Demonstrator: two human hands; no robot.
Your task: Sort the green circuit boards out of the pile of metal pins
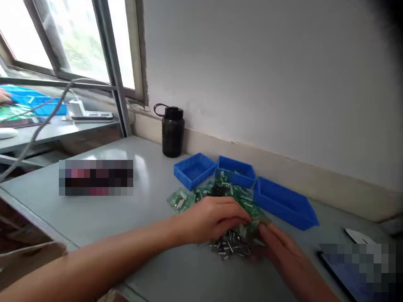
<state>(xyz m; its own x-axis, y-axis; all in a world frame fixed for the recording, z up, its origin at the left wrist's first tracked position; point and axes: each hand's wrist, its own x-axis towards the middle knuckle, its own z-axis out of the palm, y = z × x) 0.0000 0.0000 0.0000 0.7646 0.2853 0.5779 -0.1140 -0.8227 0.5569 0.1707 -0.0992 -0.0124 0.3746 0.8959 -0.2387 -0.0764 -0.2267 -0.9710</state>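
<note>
My left hand (217,216) reaches over a pile of small green plastic bags (242,195), its fingers closed on the edge of one green bag (252,220). The right side of that same bag is pinched by my right hand (280,245), slightly blurred. Below the hands, a heap of small metal parts (231,245) lies loose on the grey table (151,260). Another small bag with metal pieces inside (181,199) sits at the left edge of the pile.
Three blue trays stand behind the pile: left (193,170), middle (236,171) and right (285,203). A dark bottle (173,134) is near the wall. Blurred-out items lie at far left and lower right. A person's hand (4,96) shows at another table.
</note>
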